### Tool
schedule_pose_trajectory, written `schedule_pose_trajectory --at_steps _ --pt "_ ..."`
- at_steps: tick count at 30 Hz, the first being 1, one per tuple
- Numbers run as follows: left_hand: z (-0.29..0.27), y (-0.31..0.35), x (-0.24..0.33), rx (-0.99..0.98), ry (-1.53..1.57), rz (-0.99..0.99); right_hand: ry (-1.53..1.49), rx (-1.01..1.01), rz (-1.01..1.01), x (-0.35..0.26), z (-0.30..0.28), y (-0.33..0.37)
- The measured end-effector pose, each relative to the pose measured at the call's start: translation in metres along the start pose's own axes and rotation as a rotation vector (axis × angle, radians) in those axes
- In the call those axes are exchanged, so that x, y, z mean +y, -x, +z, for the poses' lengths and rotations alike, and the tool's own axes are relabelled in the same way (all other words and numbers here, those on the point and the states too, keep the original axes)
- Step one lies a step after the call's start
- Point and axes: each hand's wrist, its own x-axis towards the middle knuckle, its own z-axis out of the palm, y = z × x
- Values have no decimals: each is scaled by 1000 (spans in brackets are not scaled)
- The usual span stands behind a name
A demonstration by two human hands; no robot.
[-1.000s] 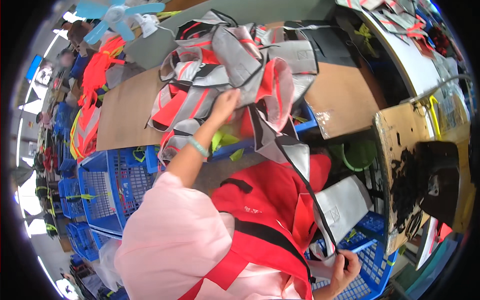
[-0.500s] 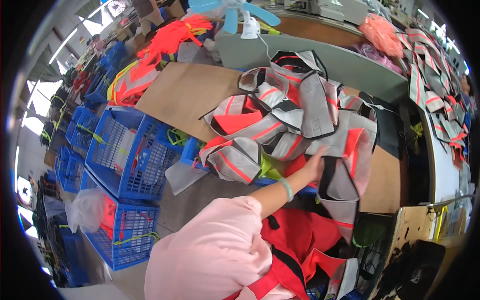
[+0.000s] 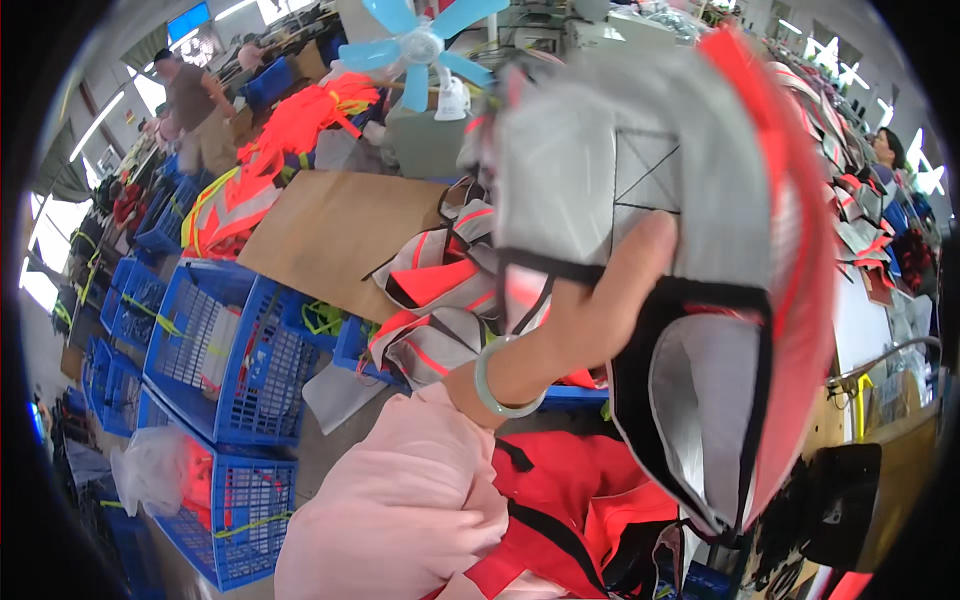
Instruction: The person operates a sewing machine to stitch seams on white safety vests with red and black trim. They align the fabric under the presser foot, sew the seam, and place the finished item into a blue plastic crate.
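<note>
Since the earlier frame, your left hand (image 3: 605,310) has raised the grey-and-red piece (image 3: 715,215) toward you, to two o'clock of centre. Your thumb presses its near face; your fingers behind are hidden but appear to grip it. Your right hand is out of view. You seem to be separating it from the pile (image 3: 430,285) at nine o'clock; the next move calls for keeping the hanging loop (image 3: 715,400) untangled.

A brown tabletop (image 3: 330,235) bears a heap of gray fabric pieces (image 3: 430,285) (bright red-orange strips run across them) gathered toward its right end, while blue plastic crates (image 3: 262,350) stand grouped on the gray floor (image 3: 325,453) along the near side.
</note>
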Motion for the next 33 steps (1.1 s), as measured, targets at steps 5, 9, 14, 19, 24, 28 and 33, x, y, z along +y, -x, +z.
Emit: schedule_pose_trajectory --at_steps 5,9,14,19,24,28,33 --pt "6 -30 -34 -153 -300 171 -17 -17 -123 0 10 -2" --pt "-44 -39 -96 -144 -560 186 118 -63 -237 -44 28 -17" --pt "-87 -66 -147 -44 -654 -291 36 -129 -174 -31 38 -30" --pt "-102 -109 -178 -310 -1056 -538 -19 -104 -121 -39 44 -42" --pt "-175 -62 -205 -1041 -1827 -649 28 -178 -21 -46 61 -59" --pt "-81 -19 -169 -1370 -1917 -371 250 -139 14 -50 78 -64" --pt "-13 166 -166 -1574 -749 -272 162 -19 -30 -28 80 -69"
